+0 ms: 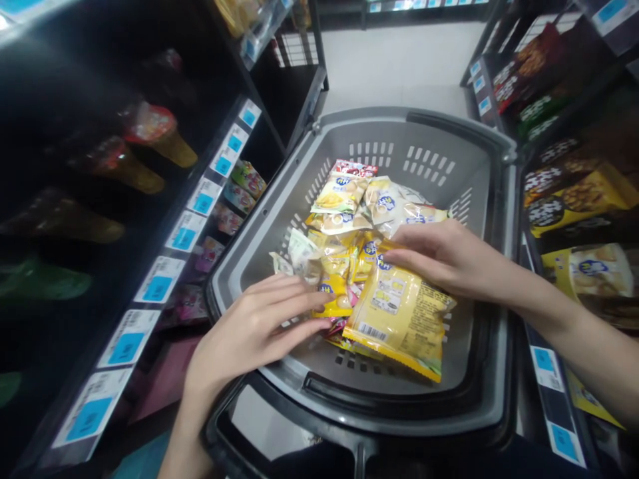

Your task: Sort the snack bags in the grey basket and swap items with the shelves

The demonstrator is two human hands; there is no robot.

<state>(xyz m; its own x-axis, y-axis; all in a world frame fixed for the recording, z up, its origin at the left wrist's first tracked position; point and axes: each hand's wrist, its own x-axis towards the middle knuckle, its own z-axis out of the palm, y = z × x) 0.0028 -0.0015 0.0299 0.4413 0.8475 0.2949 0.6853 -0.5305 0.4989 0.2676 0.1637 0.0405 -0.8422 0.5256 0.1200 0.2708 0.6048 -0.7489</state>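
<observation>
A grey shopping basket (439, 126) holds a pile of snack bags. My right hand (444, 256) grips the top edge of a large yellow snack bag (394, 319), its printed back and barcode facing up. On the left, my left hand (264, 316) reaches over the basket's side, with fingertips and thumb closed around the edge of a small yellow snack packet (335, 296). Behind them lie a cream-and-yellow snack bag (342, 193), a white snack bag (387, 203) and a pale green-white packet (303, 251). Pink and dark packaging partly shows beneath the yellow bags.
Dark shelves with blue-and-white price tags (184, 233) run along the left, holding cone-shaped snack packs (162, 133). To the right, another shelf carries yellow snack bags (589, 199). Pale floor (394, 66) shows beyond the basket. The basket's black handle (399, 399) lies along the near rim.
</observation>
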